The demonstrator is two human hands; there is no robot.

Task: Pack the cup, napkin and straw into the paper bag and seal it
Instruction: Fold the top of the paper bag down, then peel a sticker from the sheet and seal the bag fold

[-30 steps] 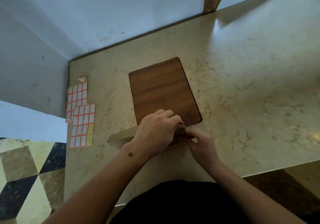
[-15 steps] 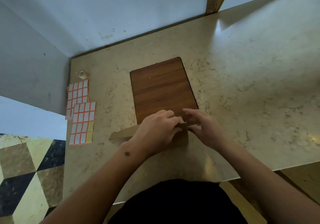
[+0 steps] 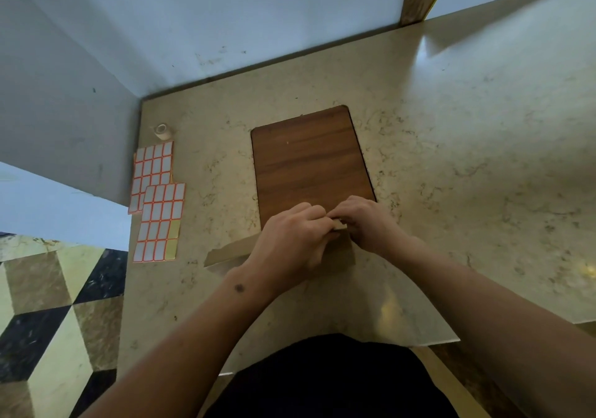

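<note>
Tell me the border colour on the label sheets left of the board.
Orange-red borders on the label sheets, white labels; head view.

The tabletop (image 3: 451, 146) is beige stone with faint brown veining, and at its centre lies a dark brown board (image 3: 306, 159) with a wood-grain pattern. At nine o'clock from it sit two label sheets (image 3: 158, 201) of white rectangles edged in orange, a few spaces bare yellow, with a small pale tape roll (image 3: 161, 131) just beyond at eleven. The paper bag (image 3: 225, 253) is plain tan, and the floor (image 3: 48, 321) at seven o'clock shows black, cream and brown diamonds.
</note>
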